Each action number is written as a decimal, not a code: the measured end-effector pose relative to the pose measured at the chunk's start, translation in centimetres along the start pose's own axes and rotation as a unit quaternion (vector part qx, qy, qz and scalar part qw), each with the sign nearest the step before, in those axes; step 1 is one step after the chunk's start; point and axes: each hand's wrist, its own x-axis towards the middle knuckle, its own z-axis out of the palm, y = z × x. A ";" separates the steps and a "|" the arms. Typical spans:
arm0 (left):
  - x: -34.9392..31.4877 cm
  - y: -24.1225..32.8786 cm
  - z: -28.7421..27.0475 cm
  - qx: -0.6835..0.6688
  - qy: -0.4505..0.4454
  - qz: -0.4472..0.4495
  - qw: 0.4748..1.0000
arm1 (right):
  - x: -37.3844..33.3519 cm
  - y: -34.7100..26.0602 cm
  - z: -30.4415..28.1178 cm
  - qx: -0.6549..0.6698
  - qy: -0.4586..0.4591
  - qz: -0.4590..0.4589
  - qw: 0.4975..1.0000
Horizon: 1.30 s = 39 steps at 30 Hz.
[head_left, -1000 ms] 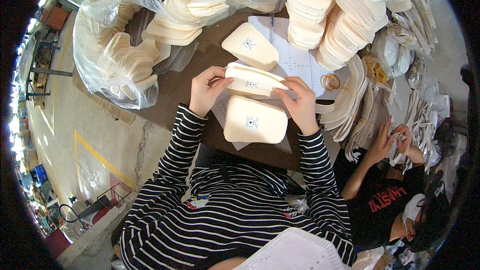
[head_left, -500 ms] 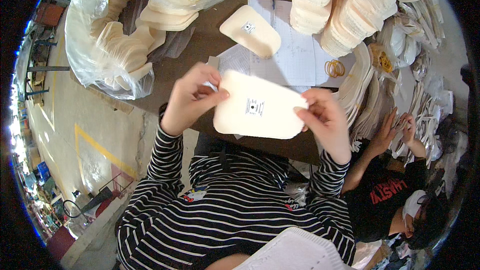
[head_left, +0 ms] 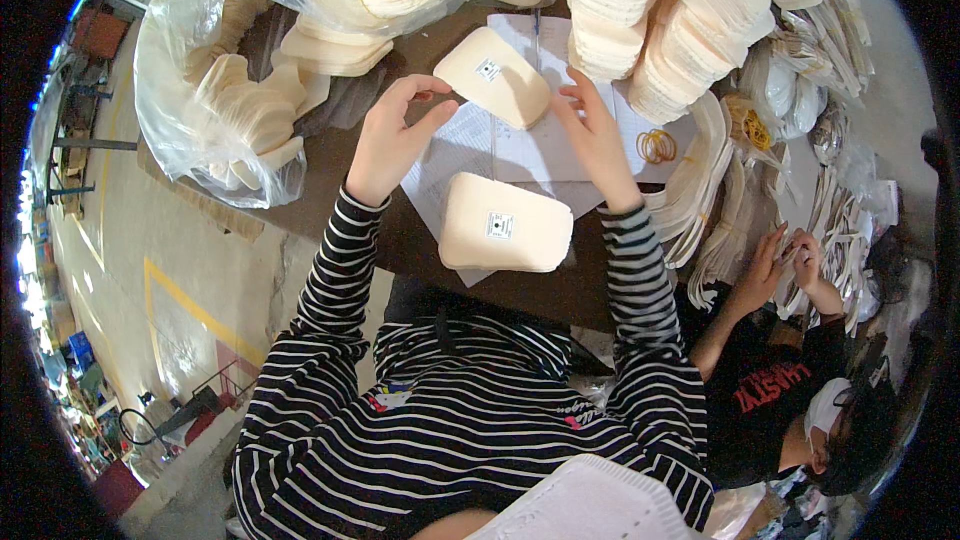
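A cream pad with rounded corners and a small printed label (head_left: 506,224) lies near the table's front edge, untouched. Beyond it a similar labelled cream pad (head_left: 492,78) rests on the papers. Beside that far pad's left edge is my left hand (head_left: 398,140), thumb and fingers apart, holding nothing. My right hand (head_left: 594,135) reaches to the pad's right side, its thumb and fingers spread with a gap between them. Whether any fingertip touches the far pad, I cannot tell.
Open notebook pages and loose papers (head_left: 440,165) lie under the pads. Bundled cream pieces (head_left: 620,15) stand at the back right, and more fill a clear plastic bag (head_left: 160,90) at left. Yellow rubber bands (head_left: 656,146) lie right. A co-worker's hands (head_left: 770,265) handle pale strips.
Both hands have let go of the near pad, which now lies on the table. They have moved forward to either side of the far pad.
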 end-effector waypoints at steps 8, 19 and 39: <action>-2.4 -1.3 -0.4 -0.071 0.008 -0.007 0.997 | 1.3 -0.7 2.1 -0.071 -0.111 -0.012 0.991; -2.9 -3.8 3.0 -0.114 -0.159 0.072 0.978 | -5.0 -1.7 -0.7 -0.023 -0.156 -0.098 0.983; -11.1 1.4 1.1 0.040 -0.104 -0.186 0.976 | -13.2 -5.3 -3.0 -0.060 -0.055 0.060 0.995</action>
